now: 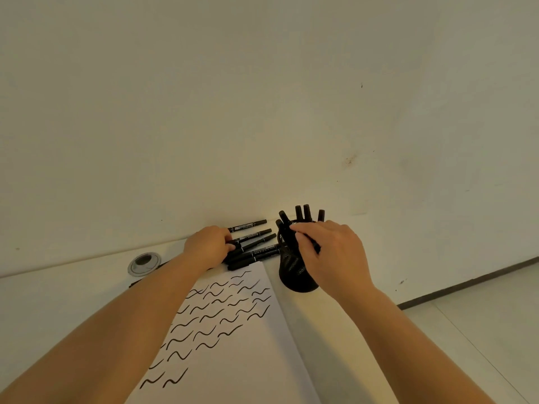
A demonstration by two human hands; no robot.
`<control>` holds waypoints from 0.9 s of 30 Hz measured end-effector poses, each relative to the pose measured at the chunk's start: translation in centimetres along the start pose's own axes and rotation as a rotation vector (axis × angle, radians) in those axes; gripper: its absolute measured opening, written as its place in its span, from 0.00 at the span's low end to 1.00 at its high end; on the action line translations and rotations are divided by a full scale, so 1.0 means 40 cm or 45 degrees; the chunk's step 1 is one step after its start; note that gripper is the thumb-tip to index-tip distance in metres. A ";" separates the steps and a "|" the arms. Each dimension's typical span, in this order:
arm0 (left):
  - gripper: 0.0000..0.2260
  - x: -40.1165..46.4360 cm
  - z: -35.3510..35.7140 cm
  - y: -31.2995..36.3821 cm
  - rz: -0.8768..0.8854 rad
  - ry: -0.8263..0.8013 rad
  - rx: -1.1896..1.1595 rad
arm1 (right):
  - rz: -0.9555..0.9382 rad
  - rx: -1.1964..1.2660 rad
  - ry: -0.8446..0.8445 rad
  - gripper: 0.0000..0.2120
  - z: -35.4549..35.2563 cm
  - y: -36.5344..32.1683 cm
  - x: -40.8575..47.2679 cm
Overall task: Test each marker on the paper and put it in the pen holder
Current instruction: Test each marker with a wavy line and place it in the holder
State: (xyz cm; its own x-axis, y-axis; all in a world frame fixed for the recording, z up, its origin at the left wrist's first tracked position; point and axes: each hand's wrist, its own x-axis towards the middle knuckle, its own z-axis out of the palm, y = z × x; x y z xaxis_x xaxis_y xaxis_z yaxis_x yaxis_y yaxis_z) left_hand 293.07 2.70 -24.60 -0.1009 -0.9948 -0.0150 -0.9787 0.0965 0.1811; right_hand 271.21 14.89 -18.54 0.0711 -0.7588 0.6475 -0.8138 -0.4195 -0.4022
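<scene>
A white sheet of paper [242, 354] covered in several black wavy test strokes lies on the table in front of me. Beyond its far edge lie several black markers [256, 239] in a loose row. My left hand [208, 246] curls over the left ends of these and grips one of them. To the right stands a black mesh pen holder [294, 272] with several markers sticking up from it. My right hand [332, 252] is at the holder's rim, fingers pinching a black marker [309, 242] that angles into the holder.
A round roll of tape [144, 263] lies at the left near the wall. The white table meets the wall just behind the markers. The table's right edge runs diagonally past the holder, with tiled floor [481, 316] beyond it.
</scene>
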 end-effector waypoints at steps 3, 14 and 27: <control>0.10 -0.001 0.001 -0.001 0.000 0.045 -0.009 | 0.018 -0.034 -0.066 0.09 -0.002 -0.001 -0.002; 0.13 -0.235 -0.118 0.016 0.139 0.309 -1.136 | 0.515 0.728 -0.059 0.07 -0.026 -0.130 -0.045; 0.14 -0.589 -0.117 -0.025 0.285 0.041 -0.763 | 0.750 1.130 -0.371 0.15 0.104 -0.320 -0.197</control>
State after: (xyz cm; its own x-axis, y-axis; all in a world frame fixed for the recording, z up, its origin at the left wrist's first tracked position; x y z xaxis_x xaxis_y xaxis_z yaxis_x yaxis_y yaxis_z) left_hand 297.25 25.87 -19.84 -0.2766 -0.9541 0.1151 -0.6637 0.2762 0.6951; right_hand 283.46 24.17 -21.18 0.0367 -0.9968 0.0709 -0.0700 -0.0734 -0.9948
